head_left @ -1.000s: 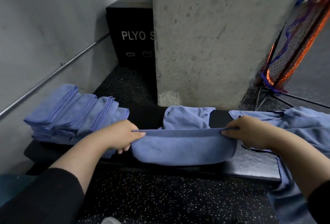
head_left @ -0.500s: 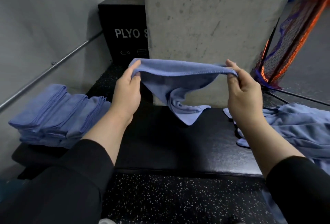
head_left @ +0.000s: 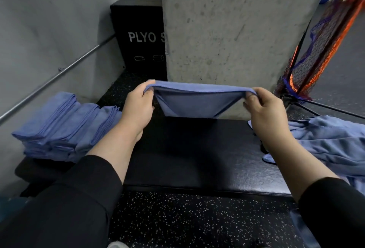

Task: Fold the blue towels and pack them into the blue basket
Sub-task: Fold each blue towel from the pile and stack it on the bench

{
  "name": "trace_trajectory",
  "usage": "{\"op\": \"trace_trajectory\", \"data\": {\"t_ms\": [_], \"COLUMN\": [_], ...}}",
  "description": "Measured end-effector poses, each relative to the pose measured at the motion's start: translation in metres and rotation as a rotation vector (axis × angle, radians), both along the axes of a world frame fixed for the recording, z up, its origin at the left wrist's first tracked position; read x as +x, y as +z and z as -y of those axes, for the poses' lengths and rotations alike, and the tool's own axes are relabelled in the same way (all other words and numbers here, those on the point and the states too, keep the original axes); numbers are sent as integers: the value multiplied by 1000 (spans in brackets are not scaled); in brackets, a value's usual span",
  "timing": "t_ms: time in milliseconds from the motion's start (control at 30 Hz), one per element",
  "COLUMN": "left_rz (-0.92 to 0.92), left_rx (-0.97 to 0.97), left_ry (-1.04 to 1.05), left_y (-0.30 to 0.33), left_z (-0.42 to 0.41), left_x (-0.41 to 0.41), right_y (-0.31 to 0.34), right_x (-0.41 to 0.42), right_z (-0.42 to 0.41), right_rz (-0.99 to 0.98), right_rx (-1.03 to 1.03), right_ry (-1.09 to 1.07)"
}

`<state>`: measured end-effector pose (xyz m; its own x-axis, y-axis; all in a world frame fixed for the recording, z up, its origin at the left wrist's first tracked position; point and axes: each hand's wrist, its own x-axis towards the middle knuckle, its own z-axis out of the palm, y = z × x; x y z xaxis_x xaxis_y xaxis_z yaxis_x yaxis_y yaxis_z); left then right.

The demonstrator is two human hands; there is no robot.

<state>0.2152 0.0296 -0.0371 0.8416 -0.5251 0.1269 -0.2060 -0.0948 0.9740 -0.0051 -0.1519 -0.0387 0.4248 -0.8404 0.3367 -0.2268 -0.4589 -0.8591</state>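
A blue towel (head_left: 197, 102) hangs doubled over in the air above the black padded bench (head_left: 197, 158). My left hand (head_left: 138, 107) pinches its left top corner and my right hand (head_left: 262, 107) pinches the right one, so the top edge is stretched flat between them. On the bench's left end lies a row of folded blue towels (head_left: 63, 125). A loose heap of unfolded blue towels (head_left: 325, 141) covers the right end. No blue basket is in view.
A concrete pillar (head_left: 227, 30) rises right behind the bench, with a black plyo box (head_left: 140, 36) to its left. A metal rail (head_left: 55, 77) runs along the grey wall at left. An orange and blue net on a stand (head_left: 316, 59) is at right. Speckled rubber floor lies below.
The towel was lifted off the bench's front edge into the air a second ago. Since half a second ago it hangs lower and neater, its dangling tail drawn up into an even fold.
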Motion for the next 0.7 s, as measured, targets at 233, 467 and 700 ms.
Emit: {"op": "trace_trajectory", "data": {"t_ms": [233, 467, 700], "left_rz": [153, 0, -135], "left_rx": [-29, 191, 308], "left_ry": [-23, -10, -85], "left_y": [12, -4, -18], "left_z": [0, -9, -13], "left_x": [4, 1, 4], "right_y": [17, 0, -19], "right_x": [-10, -14, -11], "right_z": [-9, 3, 10], "right_rz": [148, -135, -217], "right_rx": [-219, -118, -38], "right_ry": [-53, -31, -21]}}
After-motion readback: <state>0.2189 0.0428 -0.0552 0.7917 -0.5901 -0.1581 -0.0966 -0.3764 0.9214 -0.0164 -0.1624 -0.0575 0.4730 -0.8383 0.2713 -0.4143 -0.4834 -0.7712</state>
